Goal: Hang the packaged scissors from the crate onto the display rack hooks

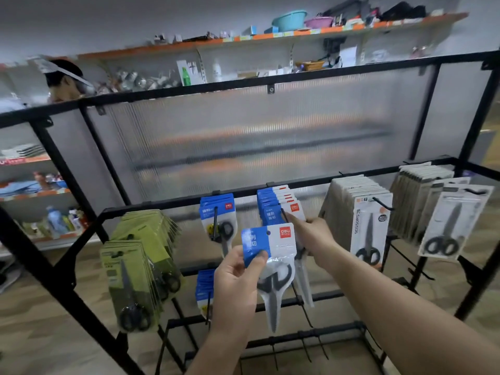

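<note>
My left hand (238, 277) pinches a blue-and-white scissors pack (270, 255) by the left side of its card, thumb on the front. The pack hangs in front of the black display rack (243, 194), its punched hole at the top. My right hand (315, 231) reaches past it and touches the tip of a black hook (284, 213) that carries a row of the same blue-and-white packs (276, 204). Whether those fingers grip the hook or the front pack, I cannot tell. No crate is in view.
Green scissors packs (135, 266) hang at the left. A short blue row (217, 215) sits beside the middle hook, and more blue packs (204, 290) hang lower. White packs (365, 212) and grey packs (454, 220) fill the right. Bare hooks (305, 345) jut out below. A person (65, 79) stands behind the rack.
</note>
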`<state>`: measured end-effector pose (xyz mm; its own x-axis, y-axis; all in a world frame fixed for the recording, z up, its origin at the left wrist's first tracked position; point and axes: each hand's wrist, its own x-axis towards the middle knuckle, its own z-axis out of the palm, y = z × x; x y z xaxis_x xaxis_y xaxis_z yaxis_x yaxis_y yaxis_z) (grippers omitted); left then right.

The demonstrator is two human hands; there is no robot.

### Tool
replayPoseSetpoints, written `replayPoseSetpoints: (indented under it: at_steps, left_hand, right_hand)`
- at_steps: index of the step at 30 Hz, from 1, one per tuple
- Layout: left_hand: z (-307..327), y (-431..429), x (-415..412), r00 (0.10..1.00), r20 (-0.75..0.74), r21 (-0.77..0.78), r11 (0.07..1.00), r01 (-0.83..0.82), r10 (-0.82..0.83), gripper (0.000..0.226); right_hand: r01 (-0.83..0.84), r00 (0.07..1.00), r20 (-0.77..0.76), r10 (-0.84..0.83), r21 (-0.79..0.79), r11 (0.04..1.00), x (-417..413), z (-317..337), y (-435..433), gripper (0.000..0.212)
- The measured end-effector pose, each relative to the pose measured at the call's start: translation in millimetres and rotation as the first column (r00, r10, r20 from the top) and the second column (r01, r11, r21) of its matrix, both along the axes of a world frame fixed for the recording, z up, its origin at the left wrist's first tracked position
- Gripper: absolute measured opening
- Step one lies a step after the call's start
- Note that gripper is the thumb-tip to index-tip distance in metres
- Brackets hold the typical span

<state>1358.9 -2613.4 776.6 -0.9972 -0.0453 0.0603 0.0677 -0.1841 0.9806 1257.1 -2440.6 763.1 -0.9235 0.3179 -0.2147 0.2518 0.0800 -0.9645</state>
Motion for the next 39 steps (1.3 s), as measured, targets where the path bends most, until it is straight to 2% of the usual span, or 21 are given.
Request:
replayPoseSetpoints:
  at_steps: [3, 9, 13, 16, 18, 22, 29, 35, 39]
  left_hand:
    - [-5, 7, 2, 0.999, 0.018, -0.047, 0.999, -0.026, 0.026, 0.025]
    - [-4, 19, 9, 0.999, 0.029, -0.017, 0.999, -0.032, 0.033, 0.011]
    - [-1, 24, 3, 0.999, -0.001, -0.096, 0.995, -0.041, 0.041, 0.011]
    - [-2, 31, -5, 0.999, -0.038, -0.196, 0.98, -0.031, 0.023, 0.01]
    - [-1, 40, -12, 0.998, -0.059, -0.247, 0.969, -0.017, 0.003, 0.005]
    - [2, 55, -31, 0.997, -0.059, -0.246, 0.968, -0.056, 0.043, 0.006]
    - [-8, 60, -49, 0.996, -0.014, -0.319, 0.943, -0.093, 0.093, 0.01]
    - [-16, 59, -52, 0.995, 0.03, -0.299, 0.95, -0.085, 0.099, 0.013]
    - [-23, 56, -52, 0.999, 0.011, -0.288, 0.957, -0.032, 0.037, 0.011]
  right_hand:
    - [-0.025, 0.999, 0.027, 0.026, -0.027, 0.999, -8, 6, -1, 0.05]
    - [-0.036, 0.998, 0.04, 0.039, -0.058, 0.998, -12, 6, -2, 0.048]
    - [-0.072, 0.995, -0.063, 0.076, 0.06, 0.996, 0, 0, 10, 0.034]
    - [0.009, 0.99, -0.142, 0.016, 0.172, 0.985, 17, -6, 29, 0.043]
    - [-0.008, 0.983, -0.178, 0.047, 0.214, 0.977, 29, -6, 41, 0.041]
    - [-0.027, 0.971, -0.219, 0.092, 0.281, 0.959, 54, -1, 55, 0.031]
    - [-0.098, 0.966, -0.213, 0.149, 0.232, 0.968, 87, 2, 64, 0.034]
    - [-0.081, 0.965, -0.224, 0.136, 0.238, 0.968, 97, 1, 72, 0.029]
    - [-0.083, 0.963, -0.23, 0.138, 0.233, 0.969, 106, -2, 80, 0.028]
